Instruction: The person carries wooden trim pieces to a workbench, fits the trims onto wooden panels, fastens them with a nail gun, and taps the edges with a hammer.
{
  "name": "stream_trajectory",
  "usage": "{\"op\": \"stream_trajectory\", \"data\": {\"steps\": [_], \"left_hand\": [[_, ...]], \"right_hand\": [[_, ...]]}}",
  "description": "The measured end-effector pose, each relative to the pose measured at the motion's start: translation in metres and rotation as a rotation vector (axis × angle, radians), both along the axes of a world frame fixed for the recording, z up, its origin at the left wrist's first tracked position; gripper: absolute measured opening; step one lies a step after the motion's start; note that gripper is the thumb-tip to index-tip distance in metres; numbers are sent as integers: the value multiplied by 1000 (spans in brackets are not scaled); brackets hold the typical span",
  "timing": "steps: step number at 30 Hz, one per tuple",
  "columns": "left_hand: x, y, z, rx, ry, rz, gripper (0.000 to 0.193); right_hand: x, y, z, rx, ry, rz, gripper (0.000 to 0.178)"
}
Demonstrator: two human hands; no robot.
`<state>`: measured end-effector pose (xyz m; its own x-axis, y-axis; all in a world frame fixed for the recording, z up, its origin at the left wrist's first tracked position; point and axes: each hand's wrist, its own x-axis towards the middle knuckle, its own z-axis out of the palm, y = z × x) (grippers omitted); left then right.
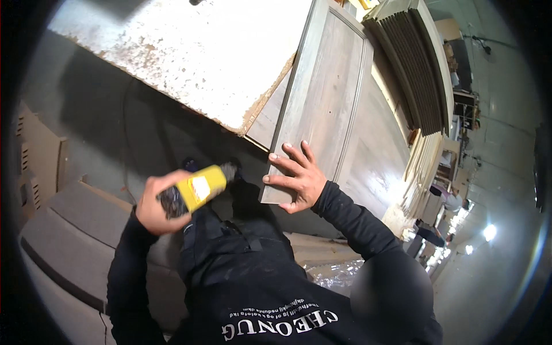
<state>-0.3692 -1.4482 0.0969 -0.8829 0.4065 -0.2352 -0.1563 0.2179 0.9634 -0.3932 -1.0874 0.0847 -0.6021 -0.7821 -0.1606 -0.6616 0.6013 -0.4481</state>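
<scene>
My left hand [155, 206] is shut on a yellow tool [198, 188] with a black grip, a white label and a grey tip that points up and to the right. Fingers spread, my right hand [296, 178] lies flat on the lower corner of a grey wood-grain panelled door [325, 92]. The door leans tilted against the edge of a white speckled worktop [190, 52]. My black sleeves and black top fill the lower middle of the view.
A stack of dark ribbed panels [414, 69] stands at the top right, with more pale boards [422, 167] beside it. Grey boards [75, 230] lie stacked at the lower left next to brown cardboard [37, 155]. Another person [445, 201] works far off at the right.
</scene>
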Motion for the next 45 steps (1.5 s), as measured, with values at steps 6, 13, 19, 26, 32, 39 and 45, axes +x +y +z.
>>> {"op": "stream_trajectory", "data": {"steps": [6, 13, 19, 26, 32, 39, 45], "left_hand": [[29, 17, -32, 221, -19, -83, 39], [37, 29, -66, 347, 105, -71, 37], [39, 38, -78, 473, 43, -56, 39], [36, 44, -78, 491, 2, -14, 32], [35, 42, -84, 514, 23, -118, 40], [38, 42, -85, 538, 20, -101, 41], [41, 41, -87, 537, 33, -79, 42]], "right_hand": [[3, 7, -3, -52, 24, -13, 56], [1, 4, -6, -88, 46, 4, 52], [3, 8, -9, -107, 81, 7, 51], [5, 9, -12, -136, 79, 3, 51], [4, 9, -12, -143, 92, 4, 52], [5, 9, -13, -147, 91, -1, 52], [4, 8, -13, -153, 98, 3, 53]]}}
